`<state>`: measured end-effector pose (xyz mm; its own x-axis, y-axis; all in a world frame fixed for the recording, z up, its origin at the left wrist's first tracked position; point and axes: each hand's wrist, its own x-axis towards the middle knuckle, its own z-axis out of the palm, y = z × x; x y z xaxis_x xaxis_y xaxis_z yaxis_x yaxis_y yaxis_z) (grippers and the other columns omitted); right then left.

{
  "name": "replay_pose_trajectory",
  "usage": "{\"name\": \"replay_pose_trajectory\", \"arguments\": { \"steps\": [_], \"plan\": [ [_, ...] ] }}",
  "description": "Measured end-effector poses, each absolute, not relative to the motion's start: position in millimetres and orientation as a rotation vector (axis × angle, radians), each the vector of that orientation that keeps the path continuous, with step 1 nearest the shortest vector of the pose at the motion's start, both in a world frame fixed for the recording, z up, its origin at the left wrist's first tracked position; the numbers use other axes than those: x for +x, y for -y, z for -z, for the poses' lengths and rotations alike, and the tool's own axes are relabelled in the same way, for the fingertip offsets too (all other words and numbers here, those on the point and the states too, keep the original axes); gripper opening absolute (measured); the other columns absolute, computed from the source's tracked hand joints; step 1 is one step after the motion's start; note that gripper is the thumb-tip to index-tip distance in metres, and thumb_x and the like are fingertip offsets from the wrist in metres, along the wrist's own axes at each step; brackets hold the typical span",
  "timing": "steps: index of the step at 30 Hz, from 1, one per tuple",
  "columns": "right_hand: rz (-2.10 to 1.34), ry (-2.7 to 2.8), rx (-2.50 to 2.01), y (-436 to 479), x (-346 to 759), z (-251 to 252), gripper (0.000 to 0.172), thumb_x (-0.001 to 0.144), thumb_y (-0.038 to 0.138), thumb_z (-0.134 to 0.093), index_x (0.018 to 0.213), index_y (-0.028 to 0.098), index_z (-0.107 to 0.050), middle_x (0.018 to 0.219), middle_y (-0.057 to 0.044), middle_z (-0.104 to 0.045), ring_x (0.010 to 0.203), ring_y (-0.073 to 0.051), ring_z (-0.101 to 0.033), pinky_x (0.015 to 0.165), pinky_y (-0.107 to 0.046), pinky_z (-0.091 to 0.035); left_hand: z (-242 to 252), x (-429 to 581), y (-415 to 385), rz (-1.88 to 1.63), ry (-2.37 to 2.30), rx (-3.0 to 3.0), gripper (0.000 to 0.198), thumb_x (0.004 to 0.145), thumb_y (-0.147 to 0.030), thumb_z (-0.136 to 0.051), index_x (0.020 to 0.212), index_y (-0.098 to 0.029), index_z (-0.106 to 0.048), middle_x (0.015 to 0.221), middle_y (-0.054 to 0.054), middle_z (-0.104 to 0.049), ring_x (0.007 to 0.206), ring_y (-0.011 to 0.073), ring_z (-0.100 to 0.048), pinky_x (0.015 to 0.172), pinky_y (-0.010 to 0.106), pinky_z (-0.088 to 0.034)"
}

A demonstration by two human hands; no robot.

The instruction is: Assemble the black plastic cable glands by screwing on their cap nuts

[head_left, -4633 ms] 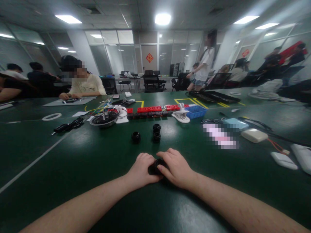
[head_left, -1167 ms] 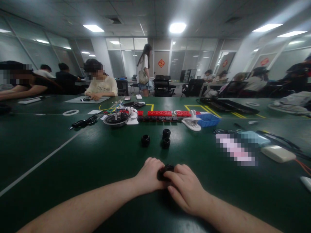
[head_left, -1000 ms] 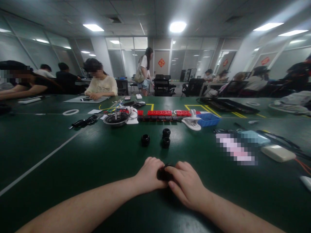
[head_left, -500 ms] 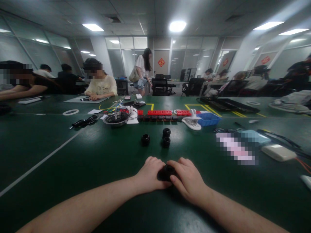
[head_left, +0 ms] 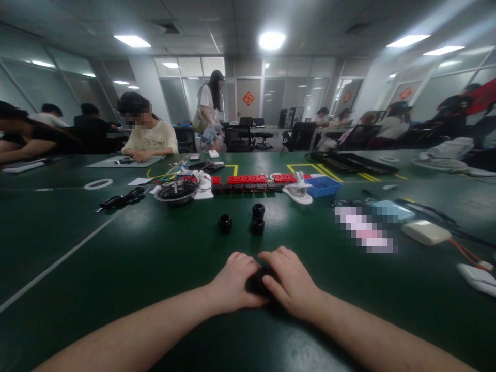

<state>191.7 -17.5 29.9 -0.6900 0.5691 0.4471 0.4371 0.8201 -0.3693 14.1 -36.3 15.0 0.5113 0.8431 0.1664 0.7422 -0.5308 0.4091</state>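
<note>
L hand (head_left: 234, 281) and R hand (head_left: 290, 281) are both resting low on the dark green table top (head_left: 116, 268), well nearer the wearer than the row of red rectangular blocks (head_left: 248, 179) and approx in line w/ its middle. Between them they're gripping a small black round plastic part (head_left: 260, 279). L fingers are curling tight onto its left side, and R fingers are wrapping over its top and right side. The fingers are hiding most of the part, so can't tell if it's touching the table or being held just off it. Three more black round plastic parts are sitting btwn the hands and the red row. A single black part (head_left: 225, 223) is standing nearer than the row's left end. A pair of black parts (head_left: 258, 218) is standing one behind the other, close together, nearer than the row's middle. Just right of the red row a white plastic clamp (head_left: 297, 189) is lying, w/ a blue plastic basket (head_left: 323, 186) sitting right beside it. Just left of the row a round dark bowl w/ wires (head_left: 175, 192) is sitting, w/ a black cable bundle (head_left: 120, 199) farther left and a white tape ring (head_left: 98, 184) farther still. Beyond the row's left end a person in a cream shirt (head_left: 149, 139) is sitting w/ hands down on a grey mat (head_left: 116, 163). Well right of the row and nearer the wearer, a white flat box (head_left: 425, 232) is lying.
</note>
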Motion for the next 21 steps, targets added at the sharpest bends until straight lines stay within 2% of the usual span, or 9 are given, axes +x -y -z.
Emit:
{"name": "replay_pose_trajectory", "arguments": {
  "steps": [6, 13, 21],
  "plan": [
    [-0.341, 2.417, -0.754, 21.4, 190.3, -30.9, 0.045, 0.089, 0.046, -0.024, 0.104, 0.012, -0.05, 0.088, -0.01, -0.056, 0.078, -0.021, -0.044, 0.071, -0.036, -0.036, -13.2, 14.3, 35.8, -0.524, -1.339, 2.455, 0.033, 0.063, -0.043, -0.066, 0.082, -0.019, -0.053, 0.083, 0.0, -0.055, 0.082, 0.0192, -0.049, 0.078, 0.034, -0.035],
    [-0.39, 2.424, -0.736, 24.0, 190.0, -32.8, 0.036, 0.087, 0.04, -0.032, 0.105, 0.014, -0.049, 0.091, -0.009, -0.057, 0.08, -0.021, -0.043, 0.072, -0.037, -0.034, -13.0, 14.3, 35.4, -0.529, -1.333, 2.407, 0.033, 0.064, -0.043, -0.065, 0.085, -0.019, -0.054, 0.084, 0.0, -0.056, 0.082, 0.0188, -0.049, 0.08, 0.034, -0.033],
    [-0.395, 2.472, -0.774, 25.8, 186.8, -34.5, 0.034, 0.074, 0.033, -0.056, 0.102, 0.014, -0.05, 0.092, -0.006, -0.058, 0.082, -0.021, -0.044, 0.074, -0.035, -0.034, -16.3, 15.1, 35.3, -0.475, -1.337, 2.407, 0.026, 0.063, -0.036, -0.064, 0.081, -0.02, -0.055, 0.082, -0.001, -0.056, 0.081, 0.0185, -0.048, 0.077, 0.032, -0.034]
  ]
}}
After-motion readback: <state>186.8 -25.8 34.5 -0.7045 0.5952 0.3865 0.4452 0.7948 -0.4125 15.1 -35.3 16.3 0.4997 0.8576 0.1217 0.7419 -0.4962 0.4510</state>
